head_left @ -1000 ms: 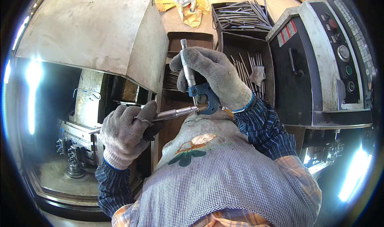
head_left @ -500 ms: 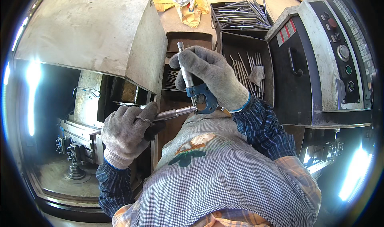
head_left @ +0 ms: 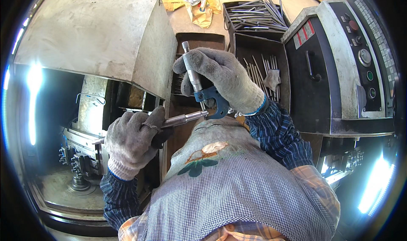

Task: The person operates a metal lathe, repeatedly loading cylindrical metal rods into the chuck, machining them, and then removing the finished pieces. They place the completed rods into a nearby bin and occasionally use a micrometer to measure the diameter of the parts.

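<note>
My left hand [head_left: 132, 140], in a grey work glove, is closed round a stepped metal rod [head_left: 180, 119] that points to the right. In my gloved right hand [head_left: 224, 77] is a micrometer [head_left: 218, 104] with a blue frame and a silver barrel. Its thimble sticks up past my thumb and fingers. The narrow tip of the rod lies at the gap between the micrometer's measuring faces; whether both faces touch it is too small to tell. My palm hides part of the blue frame.
Left stands a machine with a pale metal hood [head_left: 93, 24] and a lit work space. At right is another machine with a control panel [head_left: 363, 58]. Ahead are a bin of metal rods [head_left: 258, 18], a second bin [head_left: 250, 48] with rods and a rag [head_left: 272, 79], and yellow bags [head_left: 199, 14].
The micrometer's thimble end has tilted a little to the left, and my right fingers have shifted with it. My left hand and the rod have moved slightly left.
</note>
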